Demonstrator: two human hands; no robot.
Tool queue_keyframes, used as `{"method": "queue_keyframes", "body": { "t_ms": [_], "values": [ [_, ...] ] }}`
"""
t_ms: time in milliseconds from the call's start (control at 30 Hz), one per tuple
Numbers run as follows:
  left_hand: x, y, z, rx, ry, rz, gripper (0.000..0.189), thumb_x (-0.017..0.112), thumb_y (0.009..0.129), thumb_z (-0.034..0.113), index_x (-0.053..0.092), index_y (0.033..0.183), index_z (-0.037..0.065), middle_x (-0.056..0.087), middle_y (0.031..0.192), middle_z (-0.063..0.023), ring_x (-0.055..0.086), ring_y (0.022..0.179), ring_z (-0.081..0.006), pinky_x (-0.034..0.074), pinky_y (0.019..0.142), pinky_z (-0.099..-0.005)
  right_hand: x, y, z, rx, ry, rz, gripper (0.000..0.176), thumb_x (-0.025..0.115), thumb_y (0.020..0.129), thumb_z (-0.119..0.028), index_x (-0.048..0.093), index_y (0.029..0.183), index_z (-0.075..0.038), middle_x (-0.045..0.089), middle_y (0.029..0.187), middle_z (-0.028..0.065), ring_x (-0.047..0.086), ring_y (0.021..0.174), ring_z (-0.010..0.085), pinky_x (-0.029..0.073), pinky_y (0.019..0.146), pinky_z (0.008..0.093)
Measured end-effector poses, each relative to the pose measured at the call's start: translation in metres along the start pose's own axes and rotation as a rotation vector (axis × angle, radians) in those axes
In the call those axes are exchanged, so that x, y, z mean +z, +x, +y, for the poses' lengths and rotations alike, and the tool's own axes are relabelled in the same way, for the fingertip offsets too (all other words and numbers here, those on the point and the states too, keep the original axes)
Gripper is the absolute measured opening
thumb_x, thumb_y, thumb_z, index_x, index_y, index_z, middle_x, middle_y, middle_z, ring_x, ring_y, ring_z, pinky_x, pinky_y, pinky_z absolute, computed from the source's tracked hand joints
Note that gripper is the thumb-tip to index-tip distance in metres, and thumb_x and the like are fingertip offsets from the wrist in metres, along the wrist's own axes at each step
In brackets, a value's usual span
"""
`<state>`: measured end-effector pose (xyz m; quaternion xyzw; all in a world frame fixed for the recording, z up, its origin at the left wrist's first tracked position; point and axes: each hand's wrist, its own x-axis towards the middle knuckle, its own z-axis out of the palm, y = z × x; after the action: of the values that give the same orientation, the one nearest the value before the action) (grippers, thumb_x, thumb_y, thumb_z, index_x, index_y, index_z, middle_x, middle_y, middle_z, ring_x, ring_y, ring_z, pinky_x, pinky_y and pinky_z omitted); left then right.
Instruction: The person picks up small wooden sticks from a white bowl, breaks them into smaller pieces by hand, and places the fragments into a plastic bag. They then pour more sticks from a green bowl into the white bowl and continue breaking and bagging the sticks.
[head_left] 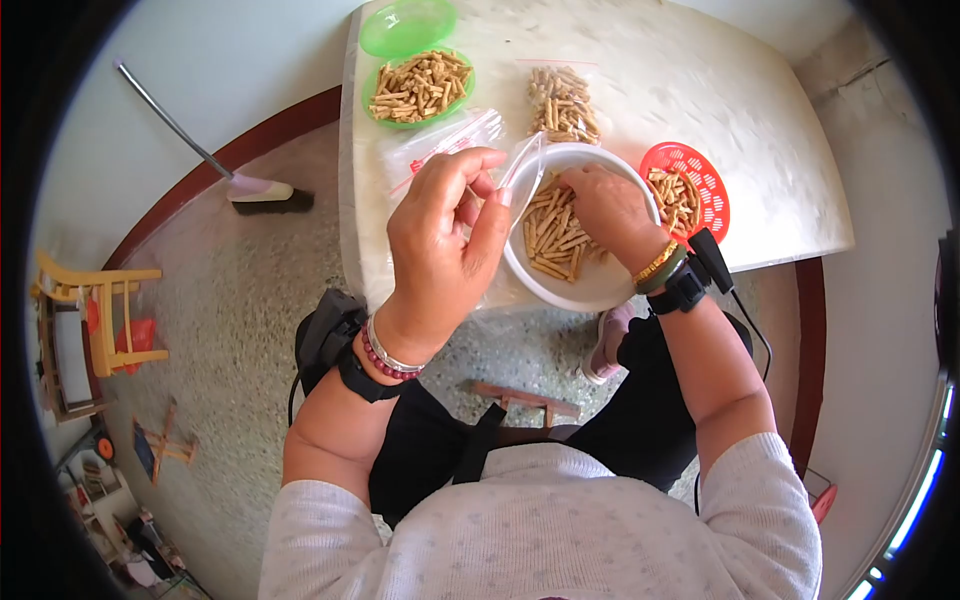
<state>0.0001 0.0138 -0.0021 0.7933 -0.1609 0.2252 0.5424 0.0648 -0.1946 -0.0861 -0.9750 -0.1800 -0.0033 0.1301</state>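
My left hand [445, 240] is raised at the left of the white bowl [512, 262], thumb and fingers pinching the edge of a clear plastic bag [528, 170]. The bag hangs over the bowl's left rim. Short tan sticks [555, 240] lie in a pile inside the bowl. Over the right side of that pile, my right hand [612, 212] reaches in with curled fingers. Its fingertips are partly hidden, so what they grip cannot be made out.
A green container [470, 98] of sticks with a green lid [408, 28], a filled clear bag [563, 105], flat plastic bags [420, 158] and a red basket [715, 190] of sticks sit on the table [690, 70]. A broom [265, 192] and yellow chair [105, 310] stand left.
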Motion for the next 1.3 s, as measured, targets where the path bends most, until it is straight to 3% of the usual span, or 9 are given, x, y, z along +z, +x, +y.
{"method": "queue_keyframes", "body": {
  "t_ms": [167, 333, 433, 567, 633, 700, 933, 1200, 1300],
  "values": [
    [-0.003, -0.004, 0.020, 0.292, 0.056, -0.187, 0.016, 0.056, 0.081, -0.003, 0.059, 0.097, 0.001, 0.060, 0.080, -0.0106, 0.058, 0.063, -0.0221, 0.047, 0.055, -0.0319, -0.007, 0.000, -0.005, 0.042, -0.060, -0.045, 0.020, 0.049, 0.081, -0.009, 0.065, 0.094, -0.010, 0.061, 0.094, 0.0141, 0.061, 0.088, 0.0313, 0.047, 0.075, 0.0403],
    [0.030, -0.034, 0.019, 0.180, -0.200, -0.374, 0.012, 0.056, 0.082, -0.004, 0.060, 0.093, 0.002, 0.059, 0.075, -0.0089, 0.057, 0.060, -0.0188, 0.044, 0.052, -0.0292, -0.011, -0.007, 0.002, -0.228, 0.217, 0.073, 0.012, 0.066, 0.073, -0.012, 0.064, 0.084, -0.006, 0.061, 0.085, 0.0105, 0.060, 0.077, 0.0256, 0.047, 0.069, 0.0360],
    [0.039, -0.046, 0.018, 0.104, -0.318, -0.452, 0.011, 0.057, 0.083, -0.002, 0.059, 0.094, 0.001, 0.058, 0.073, -0.0088, 0.057, 0.060, -0.0178, 0.044, 0.053, -0.0283, -0.027, -0.015, 0.003, -0.094, 0.450, -0.039, 0.013, 0.070, 0.072, -0.011, 0.063, 0.082, -0.005, 0.061, 0.078, 0.0086, 0.058, 0.067, 0.0192, 0.047, 0.064, 0.0312],
    [0.039, -0.053, 0.021, -0.181, -0.436, -0.639, 0.010, 0.057, 0.089, 0.008, 0.058, 0.097, 0.001, 0.059, 0.072, -0.0050, 0.053, 0.056, -0.0088, 0.043, 0.052, -0.0233, -0.049, -0.028, 0.004, 0.074, 0.708, 0.042, 0.012, 0.067, 0.078, -0.010, 0.063, 0.086, -0.002, 0.062, 0.069, 0.0049, 0.059, 0.067, 0.0109, 0.047, 0.061, 0.0248],
    [0.039, -0.053, 0.021, -0.709, -0.698, -0.761, 0.015, 0.051, 0.094, 0.014, 0.058, 0.098, 0.001, 0.059, 0.074, -0.0017, 0.051, 0.055, -0.0047, 0.042, 0.051, -0.0184, -0.054, -0.034, 0.007, 0.096, 0.755, 0.023, 0.011, 0.068, 0.080, -0.008, 0.063, 0.087, -0.002, 0.061, 0.070, 0.0007, 0.057, 0.070, 0.0053, 0.046, 0.062, 0.0217],
    [0.041, -0.053, 0.016, -0.703, -0.676, -0.772, 0.024, 0.047, 0.097, 0.023, 0.057, 0.100, 0.002, 0.058, 0.075, -0.0013, 0.049, 0.055, -0.0032, 0.039, 0.049, -0.0154, -0.057, -0.043, 0.008, -0.008, 1.004, 0.051, 0.013, 0.071, 0.078, -0.005, 0.063, 0.087, -0.002, 0.061, 0.074, -0.0012, 0.055, 0.070, 0.0045, 0.045, 0.062, 0.0209],
    [0.042, -0.047, 0.009, -0.882, -0.810, -0.557, 0.050, 0.035, 0.098, 0.047, 0.057, 0.097, 0.002, 0.055, 0.072, -0.0015, 0.048, 0.053, -0.0036, 0.035, 0.043, -0.0145, -0.071, -0.062, -0.004, -0.228, 0.864, -0.057, 0.011, 0.070, 0.077, -0.003, 0.063, 0.086, -0.004, 0.059, 0.077, 0.0009, 0.057, 0.069, 0.0085, 0.046, 0.060, 0.0234],
    [0.046, -0.047, 0.005, -0.892, -0.727, -0.566, 0.040, 0.042, 0.098, 0.040, 0.058, 0.086, 0.005, 0.052, 0.064, 0.0024, 0.045, 0.049, -0.0028, 0.032, 0.042, -0.0146, -0.068, -0.063, -0.007, -0.420, 0.777, 0.028, 0.015, 0.071, 0.076, -0.005, 0.062, 0.088, -0.005, 0.059, 0.077, 0.0020, 0.058, 0.073, 0.0136, 0.047, 0.063, 0.0272],
    [0.048, -0.046, 0.006, -0.874, -0.721, -0.525, 0.032, 0.047, 0.097, 0.033, 0.058, 0.084, 0.006, 0.051, 0.063, 0.0033, 0.045, 0.049, -0.0024, 0.032, 0.042, -0.0143, -0.071, -0.064, -0.008, -0.289, 0.834, -0.004, 0.022, 0.072, 0.074, -0.004, 0.062, 0.094, -0.006, 0.058, 0.077, 0.0009, 0.055, 0.070, 0.0123, 0.046, 0.063, 0.0270]
  ]
}}
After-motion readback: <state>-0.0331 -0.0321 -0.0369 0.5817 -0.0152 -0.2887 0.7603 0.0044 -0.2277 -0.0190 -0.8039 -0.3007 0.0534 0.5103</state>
